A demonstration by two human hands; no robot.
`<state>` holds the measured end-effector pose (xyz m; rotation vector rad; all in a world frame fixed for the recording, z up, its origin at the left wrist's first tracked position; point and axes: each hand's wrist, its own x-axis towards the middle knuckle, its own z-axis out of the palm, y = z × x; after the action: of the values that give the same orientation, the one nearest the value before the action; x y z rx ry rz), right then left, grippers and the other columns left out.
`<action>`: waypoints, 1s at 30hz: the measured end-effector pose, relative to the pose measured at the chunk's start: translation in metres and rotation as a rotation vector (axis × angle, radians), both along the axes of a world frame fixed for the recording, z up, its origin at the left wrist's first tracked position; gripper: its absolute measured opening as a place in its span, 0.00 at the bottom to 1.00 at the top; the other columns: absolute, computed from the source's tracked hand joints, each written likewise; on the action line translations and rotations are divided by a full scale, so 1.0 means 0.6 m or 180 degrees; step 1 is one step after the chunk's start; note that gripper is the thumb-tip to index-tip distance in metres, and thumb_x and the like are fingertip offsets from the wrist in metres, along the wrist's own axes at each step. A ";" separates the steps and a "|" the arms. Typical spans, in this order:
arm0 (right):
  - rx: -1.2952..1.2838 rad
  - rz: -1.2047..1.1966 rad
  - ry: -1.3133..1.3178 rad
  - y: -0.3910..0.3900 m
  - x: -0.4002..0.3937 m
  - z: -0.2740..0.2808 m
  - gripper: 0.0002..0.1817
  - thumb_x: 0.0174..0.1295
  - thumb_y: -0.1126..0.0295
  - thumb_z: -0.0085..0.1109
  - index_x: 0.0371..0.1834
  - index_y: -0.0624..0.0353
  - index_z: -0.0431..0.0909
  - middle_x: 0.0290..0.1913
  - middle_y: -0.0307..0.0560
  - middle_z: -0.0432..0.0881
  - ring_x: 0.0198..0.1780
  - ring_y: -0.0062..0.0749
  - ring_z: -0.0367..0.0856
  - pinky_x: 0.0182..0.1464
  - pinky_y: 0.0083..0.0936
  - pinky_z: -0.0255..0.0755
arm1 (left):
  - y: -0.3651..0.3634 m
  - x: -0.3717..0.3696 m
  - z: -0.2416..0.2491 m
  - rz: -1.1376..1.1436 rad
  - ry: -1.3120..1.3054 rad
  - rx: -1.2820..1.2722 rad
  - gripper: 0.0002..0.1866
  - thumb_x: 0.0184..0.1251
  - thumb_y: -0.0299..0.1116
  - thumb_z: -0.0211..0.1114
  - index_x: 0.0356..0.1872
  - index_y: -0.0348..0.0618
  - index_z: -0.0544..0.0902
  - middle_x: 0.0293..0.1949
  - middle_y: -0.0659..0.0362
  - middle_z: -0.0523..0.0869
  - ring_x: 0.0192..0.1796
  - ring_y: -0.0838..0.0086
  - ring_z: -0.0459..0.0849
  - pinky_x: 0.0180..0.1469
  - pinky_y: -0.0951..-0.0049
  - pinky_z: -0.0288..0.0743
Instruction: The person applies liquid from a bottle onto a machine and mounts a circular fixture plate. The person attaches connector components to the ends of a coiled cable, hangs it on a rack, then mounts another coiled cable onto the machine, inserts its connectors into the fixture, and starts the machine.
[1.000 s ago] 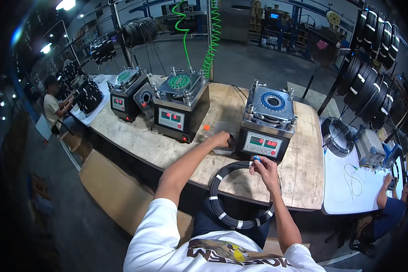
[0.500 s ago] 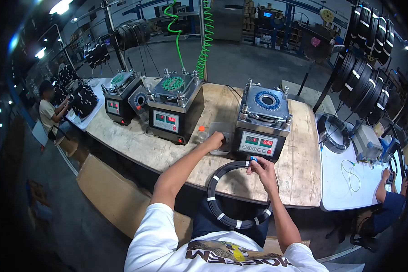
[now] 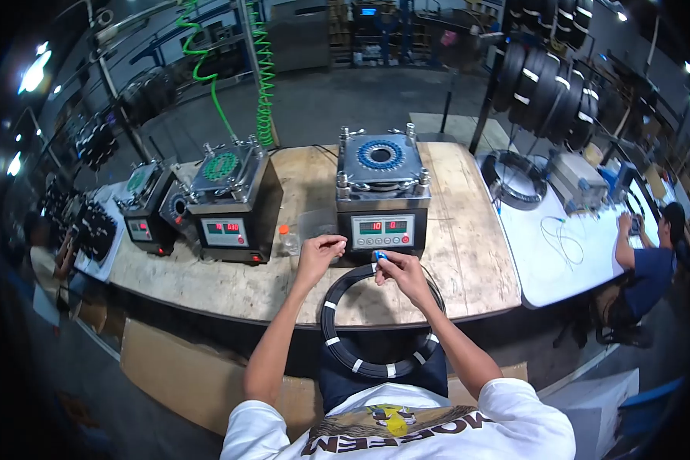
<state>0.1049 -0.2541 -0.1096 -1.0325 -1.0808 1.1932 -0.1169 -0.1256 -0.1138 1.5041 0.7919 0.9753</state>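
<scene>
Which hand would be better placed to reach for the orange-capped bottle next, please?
Probably the left hand: it is nearer the orange-capped bottle, while the right hand is farther off and pinches a blue piece.

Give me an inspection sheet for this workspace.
Surface: wooden bench, stained.
Job's things: black cable coil with white ties, overhanging the bench's front edge; blue end piece.
Clutter: orange-capped bottle beside a clear tray.
Hands: right hand pinches the blue end piece; left hand has fingertips together, contents unclear.
Cables: green spiral hose hangs behind.
Surroundings: co-workers at both side tables; spills, nothing seen.
</scene>
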 end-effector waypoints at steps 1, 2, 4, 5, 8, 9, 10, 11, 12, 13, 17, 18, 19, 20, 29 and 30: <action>0.0028 -0.0014 -0.0010 0.002 0.000 -0.005 0.17 0.79 0.72 0.58 0.63 0.74 0.79 0.35 0.46 0.85 0.33 0.25 0.86 0.38 0.22 0.81 | -0.013 0.009 0.003 -0.0074 -0.0059 0.0058 0.11 0.75 0.27 0.69 0.51 0.31 0.89 0.38 0.58 0.90 0.39 0.79 0.87 0.46 0.78 0.83; 0.0067 -0.0056 0.0052 -0.002 0.000 -0.005 0.17 0.79 0.73 0.58 0.63 0.74 0.77 0.35 0.46 0.85 0.32 0.26 0.86 0.38 0.23 0.82 | -0.026 0.015 0.008 -0.0130 -0.0115 0.0111 0.11 0.76 0.27 0.69 0.52 0.31 0.89 0.40 0.57 0.90 0.41 0.79 0.87 0.48 0.77 0.83; 0.0152 -0.0090 0.0172 -0.006 -0.007 0.004 0.16 0.78 0.75 0.57 0.64 0.73 0.75 0.35 0.47 0.85 0.32 0.27 0.87 0.38 0.24 0.82 | -0.051 0.033 0.019 -0.0219 -0.0102 0.0201 0.11 0.77 0.27 0.67 0.52 0.31 0.89 0.45 0.57 0.89 0.44 0.78 0.88 0.51 0.77 0.83; 0.0159 -0.0120 0.0314 -0.005 -0.006 -0.008 0.13 0.78 0.76 0.57 0.60 0.70 0.73 0.35 0.48 0.85 0.32 0.29 0.87 0.37 0.25 0.83 | -0.061 0.042 0.021 -0.0241 -0.0168 0.0207 0.11 0.77 0.27 0.67 0.52 0.31 0.90 0.45 0.57 0.88 0.44 0.77 0.88 0.52 0.77 0.83; 0.0134 -0.0147 0.0296 -0.009 -0.007 -0.007 0.10 0.77 0.75 0.59 0.54 0.68 0.73 0.36 0.48 0.85 0.32 0.29 0.87 0.37 0.25 0.83 | -0.075 0.058 0.025 -0.0269 -0.0222 0.0106 0.11 0.77 0.26 0.68 0.53 0.30 0.89 0.46 0.56 0.89 0.48 0.76 0.89 0.55 0.75 0.84; 0.0153 -0.0156 0.0292 -0.011 -0.009 -0.009 0.09 0.77 0.75 0.59 0.54 0.69 0.73 0.35 0.48 0.85 0.32 0.28 0.87 0.37 0.25 0.83 | -0.083 0.061 0.033 -0.0286 -0.0255 -0.0059 0.12 0.76 0.26 0.68 0.54 0.30 0.88 0.46 0.55 0.90 0.49 0.76 0.89 0.56 0.75 0.84; 0.0174 -0.0166 0.0286 -0.012 -0.010 -0.010 0.09 0.77 0.75 0.59 0.53 0.69 0.74 0.35 0.48 0.85 0.32 0.28 0.87 0.37 0.24 0.83 | -0.090 0.064 0.038 -0.0304 -0.0293 -0.0222 0.12 0.76 0.26 0.68 0.54 0.29 0.87 0.47 0.55 0.90 0.49 0.76 0.89 0.57 0.75 0.84; 0.0197 -0.0179 0.0278 -0.012 -0.010 -0.010 0.09 0.77 0.75 0.59 0.53 0.69 0.74 0.35 0.47 0.85 0.32 0.27 0.87 0.37 0.24 0.83 | -0.095 0.068 0.038 -0.0263 -0.0522 -0.0221 0.13 0.75 0.25 0.69 0.54 0.28 0.87 0.46 0.54 0.92 0.49 0.76 0.90 0.56 0.76 0.84; 0.0198 -0.0166 0.0256 -0.013 -0.011 -0.008 0.09 0.77 0.75 0.59 0.53 0.69 0.75 0.35 0.47 0.85 0.32 0.27 0.87 0.37 0.24 0.83 | -0.095 0.068 0.037 -0.0244 -0.0449 -0.0210 0.12 0.75 0.25 0.69 0.54 0.27 0.87 0.45 0.54 0.92 0.48 0.76 0.90 0.55 0.76 0.84; 0.0199 -0.0157 0.0234 -0.015 -0.011 -0.004 0.09 0.77 0.75 0.59 0.53 0.70 0.75 0.35 0.47 0.85 0.33 0.27 0.87 0.37 0.23 0.82 | -0.095 0.067 0.036 -0.0227 -0.0375 -0.0201 0.12 0.75 0.25 0.70 0.54 0.27 0.87 0.45 0.53 0.92 0.47 0.75 0.90 0.54 0.76 0.85; 0.0232 -0.0096 0.0269 -0.013 -0.011 -0.007 0.10 0.77 0.74 0.60 0.53 0.71 0.77 0.36 0.47 0.85 0.33 0.26 0.87 0.37 0.23 0.82 | -0.088 0.064 0.027 -0.0272 -0.0402 -0.0330 0.12 0.75 0.26 0.70 0.52 0.27 0.87 0.43 0.52 0.92 0.46 0.73 0.91 0.51 0.74 0.87; 0.0218 -0.0097 0.0249 -0.013 -0.012 -0.005 0.10 0.77 0.74 0.60 0.54 0.71 0.78 0.36 0.47 0.85 0.33 0.26 0.87 0.37 0.23 0.82 | -0.087 0.064 0.026 -0.0290 -0.0407 -0.0305 0.12 0.75 0.25 0.70 0.52 0.26 0.88 0.43 0.52 0.92 0.46 0.72 0.91 0.51 0.74 0.88; 0.0204 -0.0100 0.0227 -0.015 -0.012 -0.002 0.10 0.77 0.74 0.60 0.54 0.71 0.78 0.36 0.47 0.85 0.33 0.26 0.86 0.37 0.23 0.82 | -0.085 0.064 0.025 -0.0310 -0.0414 -0.0282 0.12 0.75 0.25 0.70 0.52 0.26 0.88 0.43 0.52 0.91 0.46 0.72 0.92 0.50 0.73 0.88; 0.0188 -0.0104 0.0204 -0.016 -0.012 0.000 0.11 0.77 0.74 0.61 0.54 0.71 0.78 0.36 0.47 0.86 0.33 0.26 0.86 0.37 0.23 0.82 | -0.085 0.065 0.025 -0.0331 -0.0422 -0.0260 0.12 0.75 0.25 0.70 0.52 0.26 0.88 0.44 0.51 0.91 0.46 0.71 0.92 0.50 0.73 0.88; 0.0181 -0.0083 0.0230 -0.018 -0.012 0.003 0.10 0.77 0.74 0.61 0.53 0.71 0.79 0.36 0.47 0.86 0.33 0.26 0.86 0.36 0.23 0.82 | -0.082 0.059 0.048 -0.0527 -0.0317 -0.0075 0.10 0.75 0.23 0.68 0.50 0.26 0.88 0.46 0.52 0.89 0.46 0.70 0.91 0.52 0.72 0.89; 0.0175 -0.0085 0.0210 -0.017 -0.012 0.004 0.10 0.77 0.74 0.61 0.53 0.71 0.79 0.36 0.47 0.86 0.33 0.26 0.86 0.36 0.23 0.82 | -0.083 0.059 0.052 -0.0521 -0.0249 0.0051 0.10 0.75 0.23 0.67 0.50 0.26 0.88 0.46 0.52 0.89 0.46 0.70 0.91 0.52 0.72 0.89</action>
<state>0.0975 -0.2644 -0.1073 -0.9562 -1.0398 1.1621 -0.0814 -0.1754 -0.0826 1.5100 0.5969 0.9137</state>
